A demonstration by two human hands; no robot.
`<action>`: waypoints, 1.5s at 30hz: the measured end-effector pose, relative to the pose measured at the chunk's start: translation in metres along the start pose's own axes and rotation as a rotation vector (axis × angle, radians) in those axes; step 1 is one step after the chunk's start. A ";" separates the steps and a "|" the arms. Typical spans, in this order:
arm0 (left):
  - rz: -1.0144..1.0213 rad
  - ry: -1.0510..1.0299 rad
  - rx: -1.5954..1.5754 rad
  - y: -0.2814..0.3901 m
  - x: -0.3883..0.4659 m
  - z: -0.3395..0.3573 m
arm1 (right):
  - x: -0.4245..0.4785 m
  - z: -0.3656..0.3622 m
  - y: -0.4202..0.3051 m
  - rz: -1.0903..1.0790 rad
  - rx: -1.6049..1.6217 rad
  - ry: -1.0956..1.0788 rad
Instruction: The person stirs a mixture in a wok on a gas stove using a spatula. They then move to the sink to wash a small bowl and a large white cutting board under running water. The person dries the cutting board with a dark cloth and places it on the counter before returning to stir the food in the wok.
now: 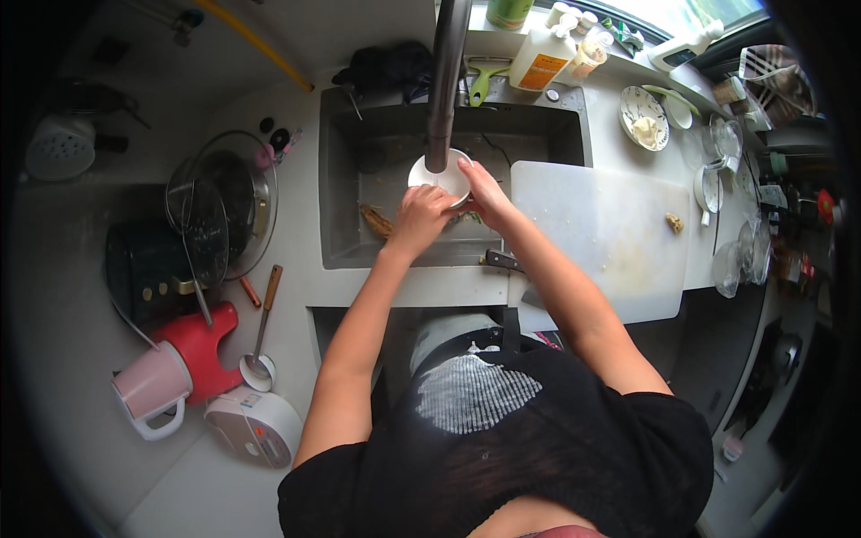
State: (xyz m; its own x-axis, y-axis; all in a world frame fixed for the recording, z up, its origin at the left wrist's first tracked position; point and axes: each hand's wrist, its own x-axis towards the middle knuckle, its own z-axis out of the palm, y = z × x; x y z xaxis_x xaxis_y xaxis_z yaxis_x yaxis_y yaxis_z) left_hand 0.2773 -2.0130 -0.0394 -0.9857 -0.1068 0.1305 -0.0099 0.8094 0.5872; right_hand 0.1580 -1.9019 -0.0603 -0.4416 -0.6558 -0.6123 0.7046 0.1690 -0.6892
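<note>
A white bowl [425, 176] is held over the sink basin [363, 250], directly below the dark metal faucet [442, 101]. My right hand [485, 191] grips the bowl's right side, thumb at the rim. At the near rim is my left hand [425, 210], its fingers bent over the edge; the fingertips are partly hidden. Whether water is running cannot be made out with certainty. On the sink floor, left of my hands, lies a brown, rough piece of food or peel [377, 220]. Small green and pale scraps show beneath my hands.
Right of the sink, a white cutting board [592, 235] overlaps its edge, bearing a ginger-like piece [675, 223]. A knife handle [503, 259] juts out beside my right forearm. Behind stand a green-handled brush [480, 87] and a pump bottle [541, 59]. Glass lids [269, 202] lean at left.
</note>
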 end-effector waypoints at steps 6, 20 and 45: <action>-1.013 0.242 -1.089 -0.015 -0.023 0.010 | -0.003 -0.002 0.005 0.161 -0.043 -0.069; -0.918 -0.101 -3.022 -0.004 -0.056 0.070 | 0.126 -0.023 -0.086 -0.132 -1.307 0.276; -0.617 0.025 -0.627 0.130 0.010 0.101 | -0.123 -0.272 -0.012 -0.381 0.296 0.635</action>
State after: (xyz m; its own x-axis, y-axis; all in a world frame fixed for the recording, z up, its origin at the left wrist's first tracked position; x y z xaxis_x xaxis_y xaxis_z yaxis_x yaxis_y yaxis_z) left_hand 0.2490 -1.8504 -0.0425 -0.8313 -0.4384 -0.3418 -0.4378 0.1376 0.8885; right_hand 0.0523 -1.6234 -0.0820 -0.8512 -0.0698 -0.5201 0.5202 -0.2431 -0.8187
